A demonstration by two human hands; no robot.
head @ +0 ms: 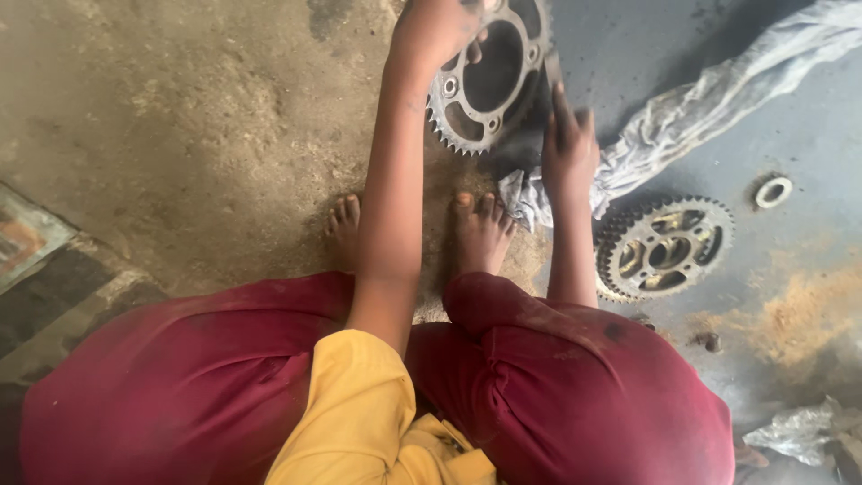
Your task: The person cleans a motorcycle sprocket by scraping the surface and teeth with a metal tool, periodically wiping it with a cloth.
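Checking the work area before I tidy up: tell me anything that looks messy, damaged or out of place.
A second sprocket lies flat on the grimy floor beside a loose metal ring and a crumpled rag. Rust-coloured stains mark the floor. The sprocket in the left hand shows no visible damage.

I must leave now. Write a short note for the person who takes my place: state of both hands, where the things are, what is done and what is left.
Left hand: grips the rim of the upright sprocket, steadying it on the floor.
Right hand: presses a thin dark tool against the sprocket's right side; a grey rag lies under and beside this hand.
A second sprocket stack lies flat on the floor to the right, a small ring beyond it.
Done or left: cannot tell; the held sprocket looks dirty.
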